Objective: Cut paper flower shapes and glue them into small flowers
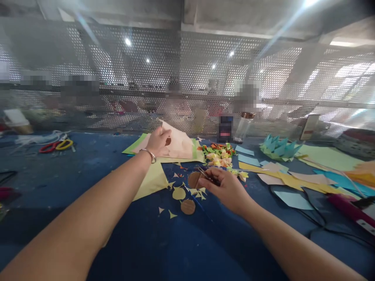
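Note:
My left hand pinches a pale pink paper sheet, its far corner lifted off the stack. Under it lie light green and cream sheets, with a pale yellow sheet nearer me. My right hand is closed around small metal scissors, tips pointing away to the left; the fingers partly hide them. Just left of that hand are a brown cardboard disc and a blue pen-like stick. Closer to me lie a yellow paper circle and a second cardboard disc, among paper scraps.
Folded paper flowers are heaped beyond my right hand. A blue-green folded paper piece, paper strips and a magenta tool with a black cord lie right. Red-and-yellow scissors lie left. A glass bottle stands by the perforated screen.

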Tool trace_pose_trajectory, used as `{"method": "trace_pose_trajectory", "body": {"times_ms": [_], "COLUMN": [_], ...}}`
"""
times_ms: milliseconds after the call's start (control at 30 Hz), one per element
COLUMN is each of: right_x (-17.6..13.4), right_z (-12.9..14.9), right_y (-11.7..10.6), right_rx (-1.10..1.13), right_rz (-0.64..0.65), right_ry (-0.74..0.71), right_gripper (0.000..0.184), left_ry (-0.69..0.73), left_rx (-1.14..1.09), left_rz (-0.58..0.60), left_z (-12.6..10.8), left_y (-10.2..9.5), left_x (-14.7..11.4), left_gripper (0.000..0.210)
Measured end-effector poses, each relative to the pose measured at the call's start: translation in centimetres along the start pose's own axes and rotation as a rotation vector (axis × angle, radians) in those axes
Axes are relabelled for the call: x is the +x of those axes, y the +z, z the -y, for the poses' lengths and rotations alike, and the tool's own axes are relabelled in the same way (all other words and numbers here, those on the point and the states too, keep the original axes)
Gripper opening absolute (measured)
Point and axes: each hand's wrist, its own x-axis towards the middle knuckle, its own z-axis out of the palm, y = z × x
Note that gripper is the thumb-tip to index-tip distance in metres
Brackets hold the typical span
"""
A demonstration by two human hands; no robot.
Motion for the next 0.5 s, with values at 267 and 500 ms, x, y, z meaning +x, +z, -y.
{"method": "trace_pose_trajectory", "body": {"times_ms": [267, 500], "right_x": [-0.8, -0.9], "right_z": [1.8, 2.7], "right_y": [-0.2, 1.2], "right_rx": [0.084, 0.096], "right_rz": [-0.063, -0.089], "right_ry": [-0.026, 0.021], "right_gripper": [0.031, 0.028], "left_ry": [0.096, -0.168], "left_rx": [-0.239, -0.442], "left_rz": [0.156, 0.177], "left_z": [-4.6, -3.9], "left_y": [-0.4, 0.3], "left_x": [-10.1, -13.5], "left_gripper": [0.029, 0.028]}}
